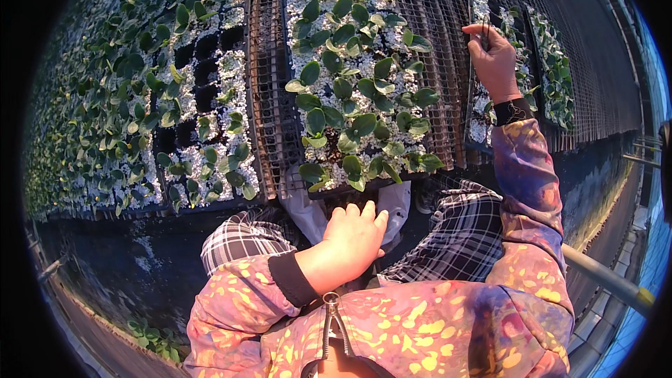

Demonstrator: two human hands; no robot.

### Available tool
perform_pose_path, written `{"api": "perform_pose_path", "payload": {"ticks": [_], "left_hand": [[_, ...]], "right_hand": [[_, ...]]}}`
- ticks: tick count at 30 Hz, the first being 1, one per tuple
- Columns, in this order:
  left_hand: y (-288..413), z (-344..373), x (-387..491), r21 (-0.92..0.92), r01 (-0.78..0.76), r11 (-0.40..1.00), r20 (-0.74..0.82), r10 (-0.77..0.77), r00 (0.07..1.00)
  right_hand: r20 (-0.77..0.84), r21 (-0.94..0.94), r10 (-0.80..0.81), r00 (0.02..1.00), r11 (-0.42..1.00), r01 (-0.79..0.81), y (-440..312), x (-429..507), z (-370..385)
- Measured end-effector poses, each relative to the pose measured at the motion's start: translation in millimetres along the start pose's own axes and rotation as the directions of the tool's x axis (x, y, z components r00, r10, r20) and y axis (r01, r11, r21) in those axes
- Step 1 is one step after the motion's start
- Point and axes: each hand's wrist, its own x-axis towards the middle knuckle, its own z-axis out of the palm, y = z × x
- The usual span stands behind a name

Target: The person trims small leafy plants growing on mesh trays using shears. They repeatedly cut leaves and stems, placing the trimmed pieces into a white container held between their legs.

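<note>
My right hand [493, 60] reaches over a narrow-looking seedling tray [480, 134] on the right. Its thumb and forefinger pinch a small thin dark item [485, 37], too small to name surely. My left hand [349, 241] is at my lap, back upward and fingers slightly spread, by an open white plastic bag [397, 202]. Its palm is hidden, so I cannot tell whether it holds anything. Straight before me lies a seedling tray [362, 81] of broad-leaved green seedlings in white granular medium. Its near end overhangs the bag.
Many seedling trays [105, 115] cover the left side; one has several vacant dark cells [206, 71]. Another tray [551, 65] lies at far right. All rest on a mesh-topped bench [441, 79]. A pipe [604, 273] juts at my right. Plaid-covered knees [451, 236] flank the bag.
</note>
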Motion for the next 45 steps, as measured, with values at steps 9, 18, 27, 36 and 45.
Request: {"api": "perform_pose_path", "payload": {"ticks": [9, 18, 27, 36, 45], "left_hand": [[3, 4, -1, 0.006, -0.012, 1.000, 0.000, 0.012, 1.000], [3, 5, -9, -0.007, 0.012, 1.000, 0.053, -0.012, 0.999], [-6, 3, -13, -0.024, 0.091, 0.996, 0.031, -0.091, 0.995], [-37, 22, -17, -0.009, 0.242, 0.970, -0.002, -0.242, 0.970], [-36, 32, -7, -0.051, 0.244, 0.968, 0.056, -0.241, 0.969]], "right_hand": [[0.610, -0.383, 0.001, 0.792, 0.876, 0.294, -2, -15, 72], [0.583, -0.570, 0.041, 0.812, 0.733, 0.372, -6, -14, 102], [0.592, -0.368, 0.007, 0.806, 0.892, 0.262, 16, -4, 84], [0.255, 0.522, 0.353, 0.900, 0.733, -0.435, -41, -160, -5], [0.640, 0.677, 0.552, 0.535, -0.077, -0.732, -41, -277, 90]]}}
